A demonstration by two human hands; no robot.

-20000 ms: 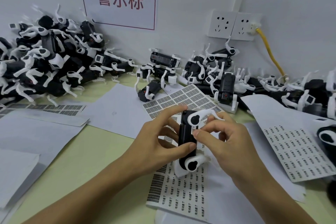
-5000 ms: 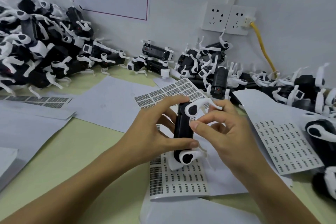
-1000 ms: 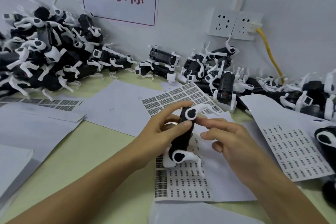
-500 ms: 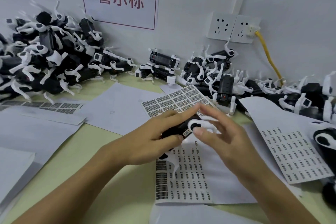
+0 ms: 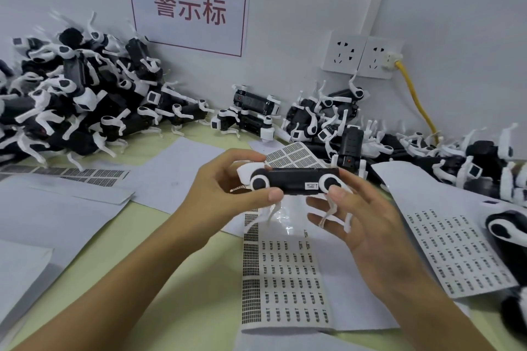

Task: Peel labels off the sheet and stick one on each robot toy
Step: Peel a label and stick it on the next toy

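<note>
Change: since a second before, the robot toy point(image 5: 296, 181) had been turned from upright to lying level, its long axis running left to right, legs hanging down.
Table point(image 5: 199, 279): carried a big toy pile point(image 5: 77, 102) at far left.
Label sheet point(image 5: 285, 279): lay flat under the hands.
Left hand point(image 5: 228, 191): gripped the toy's left end, thumb beneath.
Right hand point(image 5: 368, 219): pinched the right end with thumb and fingers.
Label point(image 5: 311, 186): small white sticker on the black body, near the right wheel-like joint.

The robot toy point(image 5: 295, 180) is black with white legs and a small white label point(image 5: 311, 186); the label sheet point(image 5: 285, 273) below is white, printed with black rows.
</note>
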